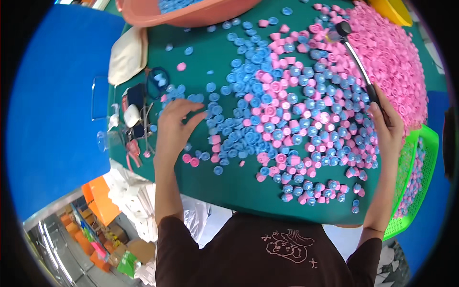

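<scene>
The head view looked straight down on a green table strewn with small plastic caps, blue caps spread across the middle and left, pink caps heaped thick toward the far right. The left hand lay flat with fingers spread on a loose cluster of blue caps at the table's left side, pressing or sweeping rather than gripping any one of them. The right hand was closed around the lower end of a black-handled tool, whose round head reached up into the pink pile; what sort of head it was I could not quite make out from that angle. To my eye the work went best with the flat hand raking only blue pieces clear of the mixed band, keeping the stray pink ones out of the sweep, while the tool held the pink mass back from sliding in. Of caps there were far too many to count, hundreds in each colour. Otherwise: one salmon-coloured basin holding blue caps at the far edge, one green slatted basket at the right, one yellow container in the corner, one cream cloth, and one small clutter of oddments beside the left hand.
</scene>
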The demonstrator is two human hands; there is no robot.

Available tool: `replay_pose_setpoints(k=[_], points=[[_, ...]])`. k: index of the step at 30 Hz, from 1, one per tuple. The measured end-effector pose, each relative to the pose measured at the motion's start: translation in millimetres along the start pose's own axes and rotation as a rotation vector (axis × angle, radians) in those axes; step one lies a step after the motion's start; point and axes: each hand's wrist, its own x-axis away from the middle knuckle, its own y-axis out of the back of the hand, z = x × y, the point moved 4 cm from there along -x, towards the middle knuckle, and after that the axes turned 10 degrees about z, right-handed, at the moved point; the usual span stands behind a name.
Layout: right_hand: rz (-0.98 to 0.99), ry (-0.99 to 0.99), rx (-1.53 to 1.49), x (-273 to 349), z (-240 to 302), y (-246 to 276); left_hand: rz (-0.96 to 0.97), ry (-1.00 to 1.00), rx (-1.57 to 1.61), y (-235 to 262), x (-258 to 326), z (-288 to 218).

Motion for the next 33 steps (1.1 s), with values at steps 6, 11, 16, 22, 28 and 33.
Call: replay_pose_setpoints(k=[6,11,16,22,28,33], points=[[-0.016,-0.059,0.115,-2,10,-3,0.136,0.072,-0.037,-11,8,6],[0.038,0.006,0.214,-7,19,-8,-0.079,0.035,-0.092,-13,9,8],[0.078,0.003,0.373,-24,22,-17,-0.140,-0.093,-0.136,-19,18,9],[0.048,0.030,0.414,-36,22,-14,-0.084,0.084,-0.024,-20,19,10],[-0.004,0.023,0.212,-30,13,-5,-0.049,0.162,-0.100,-3,-2,-5],[0.023,-0.031,0.236,-32,9,3,0.092,-0.105,-0.269,-10,-28,-23]])
